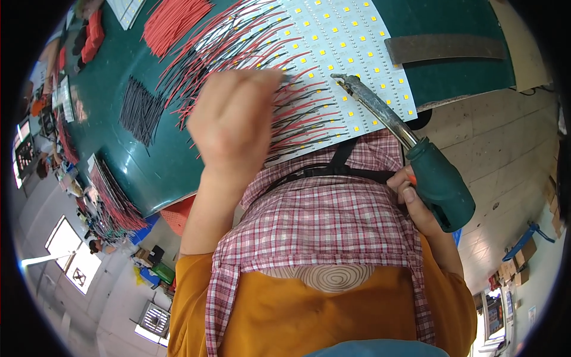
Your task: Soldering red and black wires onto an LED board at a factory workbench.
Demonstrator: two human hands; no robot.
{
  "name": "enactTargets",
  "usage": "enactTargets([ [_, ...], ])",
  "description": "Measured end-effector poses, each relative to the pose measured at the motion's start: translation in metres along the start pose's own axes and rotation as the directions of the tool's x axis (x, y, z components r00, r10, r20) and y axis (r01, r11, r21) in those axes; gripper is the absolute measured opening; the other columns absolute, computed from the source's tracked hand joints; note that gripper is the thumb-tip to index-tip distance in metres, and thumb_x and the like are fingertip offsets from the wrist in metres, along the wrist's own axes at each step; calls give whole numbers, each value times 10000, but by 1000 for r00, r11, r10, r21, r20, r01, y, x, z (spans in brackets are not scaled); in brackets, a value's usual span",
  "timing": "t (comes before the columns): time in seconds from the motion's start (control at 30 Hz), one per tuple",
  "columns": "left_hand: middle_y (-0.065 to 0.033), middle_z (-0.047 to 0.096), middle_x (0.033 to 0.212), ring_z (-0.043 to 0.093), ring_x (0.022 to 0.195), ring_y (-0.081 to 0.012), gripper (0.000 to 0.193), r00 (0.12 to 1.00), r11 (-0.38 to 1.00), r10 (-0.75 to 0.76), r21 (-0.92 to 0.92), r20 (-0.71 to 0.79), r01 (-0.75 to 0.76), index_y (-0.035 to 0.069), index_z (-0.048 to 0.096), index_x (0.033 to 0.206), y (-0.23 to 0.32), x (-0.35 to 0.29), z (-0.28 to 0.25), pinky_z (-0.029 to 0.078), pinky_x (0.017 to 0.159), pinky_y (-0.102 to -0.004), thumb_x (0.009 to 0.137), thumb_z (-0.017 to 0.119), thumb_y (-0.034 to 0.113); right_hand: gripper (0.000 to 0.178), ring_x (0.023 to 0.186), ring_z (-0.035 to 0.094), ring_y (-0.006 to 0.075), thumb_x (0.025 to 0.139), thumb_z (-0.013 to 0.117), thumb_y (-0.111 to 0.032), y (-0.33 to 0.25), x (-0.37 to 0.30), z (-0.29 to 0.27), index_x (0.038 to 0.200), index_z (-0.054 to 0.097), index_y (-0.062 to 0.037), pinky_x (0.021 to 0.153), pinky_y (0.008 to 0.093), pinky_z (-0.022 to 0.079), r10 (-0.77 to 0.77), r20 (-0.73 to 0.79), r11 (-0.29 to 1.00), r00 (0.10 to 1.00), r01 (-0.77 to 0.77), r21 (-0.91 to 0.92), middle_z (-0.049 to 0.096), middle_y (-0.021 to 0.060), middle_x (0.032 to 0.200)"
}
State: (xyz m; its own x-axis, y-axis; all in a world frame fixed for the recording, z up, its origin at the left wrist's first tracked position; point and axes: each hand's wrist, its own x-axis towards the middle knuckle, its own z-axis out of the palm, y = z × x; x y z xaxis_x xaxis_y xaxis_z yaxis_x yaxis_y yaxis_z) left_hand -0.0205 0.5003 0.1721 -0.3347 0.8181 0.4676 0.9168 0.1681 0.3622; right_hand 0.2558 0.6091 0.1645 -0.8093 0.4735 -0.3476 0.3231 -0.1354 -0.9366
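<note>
My right hand (411, 193) grips the green handle of a soldering iron (443, 187). Its worn metal shaft slants up and left, so the tip lies over a white LED circuit board (397, 89) with rows of yellow chips. My left hand (233, 116), slightly blurred, is closed with curled fingers above the board's left part. Whatever its fingertips hold is hidden. Many red and black wires (306, 122) lie across the board and stick out past its left side, beneath and around my left hand.
On the green table (169, 169), a pile of red wires (173, 27) lies at the far left, with loose black wires (141, 111) nearer. A flat dark strip (449, 49) sits right of the board. Wired boards (116, 196) stack up by the left edge.
</note>
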Motion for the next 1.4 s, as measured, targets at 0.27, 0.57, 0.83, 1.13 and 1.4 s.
enactTargets([
  [0.27,-45,608,801,582,726,-208,215,986,994,99,38,133,-105,40,652,882,13,-1,16,481,595,-290,668,634,44,230,669,506,84,905,535,-127,-2,1,12,1068,584,28,635,245,448,154,-75,935,985,-120,334,579,47,779],
  [0.57,-18,629,841,597,750,-177,239,978,978,131,138,165,-154,49,656,892,21,-8,16,481,542,-260,657,639,90,212,773,665,154,736,660,-44,2,-7,1,937,669,-108,680,270,521,-27,-20,947,999,19,-320,711,7,837],
  [0.83,-19,607,825,592,746,-174,229,978,973,133,165,164,-160,50,640,884,24,-10,16,480,533,-255,657,627,83,210,652,483,70,894,540,-127,-3,-5,-3,998,604,44,620,227,420,-90,107,901,990,127,-414,560,29,761],
  [1.13,-30,606,826,588,744,-190,216,980,983,104,134,168,-127,51,638,877,25,-10,16,487,561,-273,662,624,62,205,654,481,70,906,531,-164,-2,-5,0,971,593,20,626,234,423,-2,64,991,998,11,-137,535,19,745],
  [1.4,-34,607,774,581,711,-203,206,996,998,4,64,89,-10,55,663,865,11,1,14,478,585,-279,663,631,23,247,653,482,74,920,544,-215,-2,10,10,1011,583,12,631,230,429,-96,-19,994,995,95,-56,525,14,732],
])
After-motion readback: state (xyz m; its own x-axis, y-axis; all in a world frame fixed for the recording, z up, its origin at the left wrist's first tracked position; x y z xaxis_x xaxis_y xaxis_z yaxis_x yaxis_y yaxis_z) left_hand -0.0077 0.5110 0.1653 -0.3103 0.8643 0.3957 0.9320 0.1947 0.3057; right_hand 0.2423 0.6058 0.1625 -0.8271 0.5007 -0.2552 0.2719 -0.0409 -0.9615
